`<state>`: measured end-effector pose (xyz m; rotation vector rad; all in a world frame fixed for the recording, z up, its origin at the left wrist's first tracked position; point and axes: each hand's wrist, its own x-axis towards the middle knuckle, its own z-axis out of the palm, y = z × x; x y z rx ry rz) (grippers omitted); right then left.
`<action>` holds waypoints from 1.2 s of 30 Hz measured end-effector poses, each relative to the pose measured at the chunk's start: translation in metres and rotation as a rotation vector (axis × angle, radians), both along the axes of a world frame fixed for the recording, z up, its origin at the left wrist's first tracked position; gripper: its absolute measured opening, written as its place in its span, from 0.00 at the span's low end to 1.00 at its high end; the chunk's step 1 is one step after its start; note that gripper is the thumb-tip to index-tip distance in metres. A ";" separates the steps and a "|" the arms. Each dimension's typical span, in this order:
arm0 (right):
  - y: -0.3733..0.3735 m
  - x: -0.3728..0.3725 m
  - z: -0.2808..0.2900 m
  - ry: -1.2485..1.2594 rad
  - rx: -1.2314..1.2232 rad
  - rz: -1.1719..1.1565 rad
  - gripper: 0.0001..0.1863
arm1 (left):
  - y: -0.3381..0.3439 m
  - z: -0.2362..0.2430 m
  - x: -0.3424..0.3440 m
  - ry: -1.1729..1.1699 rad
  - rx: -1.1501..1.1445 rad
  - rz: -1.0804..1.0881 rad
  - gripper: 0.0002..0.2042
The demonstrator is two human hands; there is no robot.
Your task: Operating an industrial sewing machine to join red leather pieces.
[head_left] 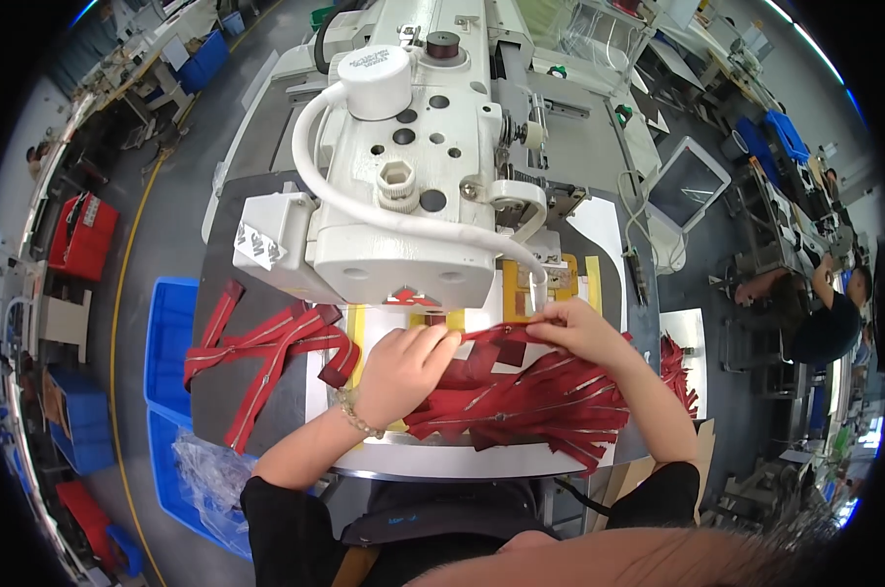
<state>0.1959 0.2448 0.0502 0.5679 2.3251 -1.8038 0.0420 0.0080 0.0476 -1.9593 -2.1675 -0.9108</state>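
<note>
Both hands are at the front of a white industrial sewing machine (403, 245). My left hand (408, 362) is closed, its fingertips pinching one end of a red zipper (489, 331). At the other end, my right hand (574, 331) pinches the same zipper, which stretches between the two just before the machine head. Under and beside my hands lies a pile of red zippers (521, 401) with pale metal teeth. More red zippers (276, 347) lie crossed over each other on the dark tabletop at left. Yellow strips (593, 282) border the white work plate.
Blue bins (173, 338) stand against the table's left side, the nearer one holding clear plastic (212, 479). A screen panel (689, 184) is at the right. Another person (824, 323) sits at a far-right bench. A red crate (84, 235) stands at far left.
</note>
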 end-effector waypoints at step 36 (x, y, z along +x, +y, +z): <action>-0.025 -0.079 -0.038 0.524 -0.458 -0.055 0.24 | 0.005 -0.012 0.009 0.116 -0.110 -0.171 0.24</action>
